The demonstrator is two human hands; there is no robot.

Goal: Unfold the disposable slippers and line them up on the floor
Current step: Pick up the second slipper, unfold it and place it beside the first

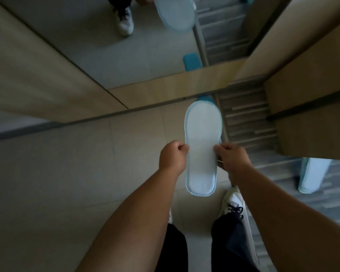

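Above the tiled floor (86, 173), in the head view, a person is holding one disposable slipper (202, 146) flat in the air, sole side toward the camera, toe end pointing away toward the mirror (106, 46). Left hand (172, 157) is pinching the slipper's left edge at mid-length, its grip closed on the rim; right hand (234, 159) is pinching the opposite edge likewise, fingers closed on the fabric. Slipper is hanging over the floor, not touching it, just ahead of the person's white shoe (234, 205). Whether its upper is already opened out cannot be told, since only the flat sole is showing. A second pale-blue slipper (312, 175) is lying on the striped carpet (249, 122) at right, partly hidden under the cabinet edge (312, 134), well apart from the held one. A blue object (204, 98) is peeking out beyond the held slipper's toe, its nature unclear. Judgement: task is partway. The held slipper is not yet set down, and the two visible slippers are not lined up side by side; placing and aligning are remaining.
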